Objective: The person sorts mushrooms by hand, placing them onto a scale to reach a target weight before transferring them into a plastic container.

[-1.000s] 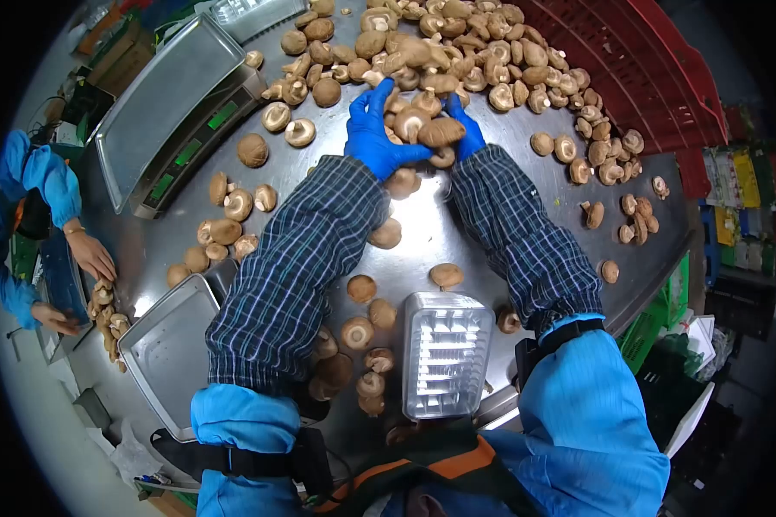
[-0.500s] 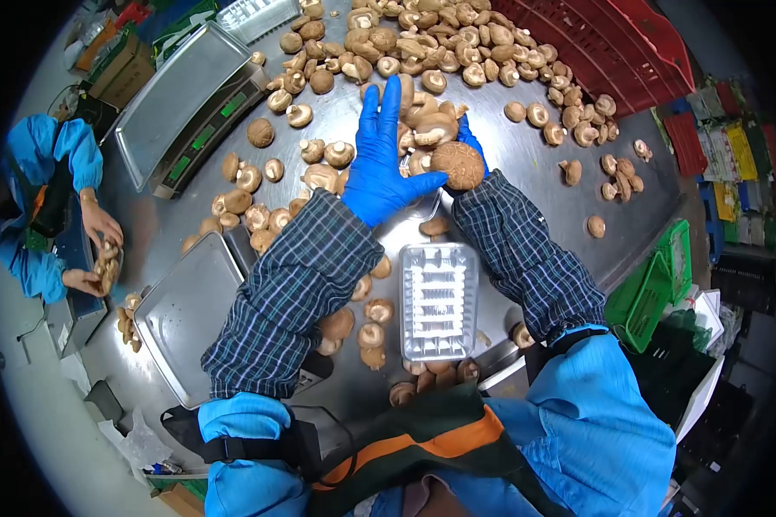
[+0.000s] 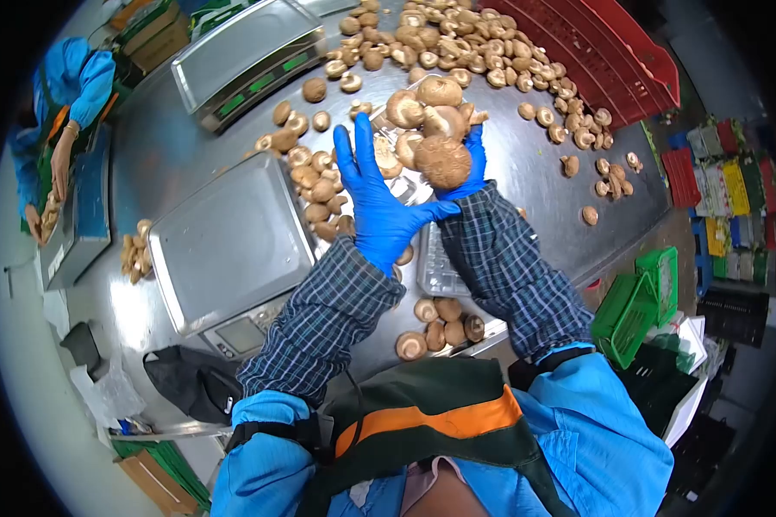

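head view: closest to me, below both wrists, a cluster of mushrooms is lying at the near edge of the steel table. just above them, under the right forearm, a clear plastic tray is sitting flat, partly hidden by the plaid sleeve. a green basket is hanging off the table edge, well out to the right of that forearm. the left hand, in a blue glove, is raised with its fingers spread wide and its palm open, gripping nothing; its thumb is reaching across and touching the right hand. the right hand is cupping a big mushroom, fingers curled round its far side, so most of the glove is hidden behind the cap. left of the left hand a weighing scale is standing, with loose mushrooms lying between the two. beyond both hands the mushroom pile is spreading across the table. further left of it a second scale is standing, and to the right a red crate. far off to the left a co-worker in blue is bending over another station.
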`<state>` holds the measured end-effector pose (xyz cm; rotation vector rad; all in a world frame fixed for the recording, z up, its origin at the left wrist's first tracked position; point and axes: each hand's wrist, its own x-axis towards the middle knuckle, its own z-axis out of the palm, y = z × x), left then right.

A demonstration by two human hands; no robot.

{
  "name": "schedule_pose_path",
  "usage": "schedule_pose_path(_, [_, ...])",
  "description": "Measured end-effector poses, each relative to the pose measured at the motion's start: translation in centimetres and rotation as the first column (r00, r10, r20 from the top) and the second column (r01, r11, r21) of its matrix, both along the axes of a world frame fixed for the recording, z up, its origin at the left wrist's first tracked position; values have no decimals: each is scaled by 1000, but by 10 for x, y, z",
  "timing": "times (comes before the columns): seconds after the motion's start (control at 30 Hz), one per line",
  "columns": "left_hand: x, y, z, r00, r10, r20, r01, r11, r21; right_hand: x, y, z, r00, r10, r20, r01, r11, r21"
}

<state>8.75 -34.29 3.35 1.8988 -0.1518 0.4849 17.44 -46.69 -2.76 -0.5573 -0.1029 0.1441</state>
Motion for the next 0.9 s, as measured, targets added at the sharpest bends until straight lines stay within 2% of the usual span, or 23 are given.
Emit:
schedule_pose_path(0.03, [-2,14,3,999,27,40,-26,1000,-8,-19,22,22,987,56,-150,-39,993,114])
schedule_pose_path(0.07, [-6,32,0,993,72,90,-77,995,57,-32,46,29,971,12,-238,28,986,162])
schedule_pose_path(0.1, [-12,51,0,996,57,63,-59,998,33,-36,61,12,963,88,-255,-13,959,282])
schedule_pose_path(0.17, [-22,91,-15,996,58,67,-58,998,7,-58,98,18,937,223,-270,-104,913,394])
schedule_pose_path(0.2, [-32,114,-16,998,43,53,-44,999,11,-75,119,31,943,98,-318,-14,966,257])
schedule_pose_path(0.23, [-41,137,-16,999,31,41,-31,999,12,-68,142,11,961,-57,-270,92,989,117])
schedule_pose_path(0.27, [-51,160,-22,1000,16,3,-16,1000,-1,-72,155,-9,964,-148,-221,140,989,-51])
schedule_pose_path(0.3, [-60,182,-24,1000,11,-9,-11,1000,-7,-87,172,10,961,-230,-153,195,958,-212])
schedule_pose_path(0.37, [-76,228,-25,999,-45,-21,45,999,-12,-111,192,34,949,-183,-258,41,880,-473])
schedule_pose_path(0.4, [-83,250,-25,999,-33,-25,33,999,-10,-114,199,30,954,-115,-277,-48,855,-517])
schedule_pose_path(0.43, [-88,271,-25,996,-62,-57,68,992,104,-118,205,23,952,-50,-302,-134,820,-557])
schedule_pose_path(0.47, [-91,290,-25,991,-91,-94,109,971,214,-120,209,16,941,15,-337,-233,752,-617])
schedule_pose_path(0.5, [-91,307,-29,991,-88,-99,108,971,214,-121,215,11,940,43,-338,-272,695,-666])
schedule_pose_path(0.57, [-85,336,-46,969,-181,-167,219,946,240,-126,221,4,874,150,-461,-472,482,-738])
schedule_pose_path(0.6, [-80,348,-59,962,-183,-203,238,926,292,-128,220,-5,909,136,-394,-413,419,-808])
schedule_pose_path(0.63, [-78,352,-62,959,-178,-221,236,932,274,-131,217,-4,923,109,-369,-378,427,-821])
schedule_pose_path(0.7, [-77,357,-64,973,-148,-179,200,927,318,-136,210,-1,960,71,-272,-280,333,-900])
schedule_pose_path(0.73, [-79,361,-62,974,-142,-178,191,936,296,-138,203,5,976,61,-211,-219,186,-958])
schedule_pose_path(0.77, [-81,364,-59,981,-120,-152,163,936,313,-143,198,10,995,62,-78,-87,168,-982])
schedule_pose_path(0.83, [-85,374,-60,988,-47,-150,94,941,324,-149,192,24,997,78,15,1,183,-983])
schedule_pose_path(0.9, [-97,386,-54,995,0,-104,39,926,376,-152,187,30,969,133,207,202,45,-978])
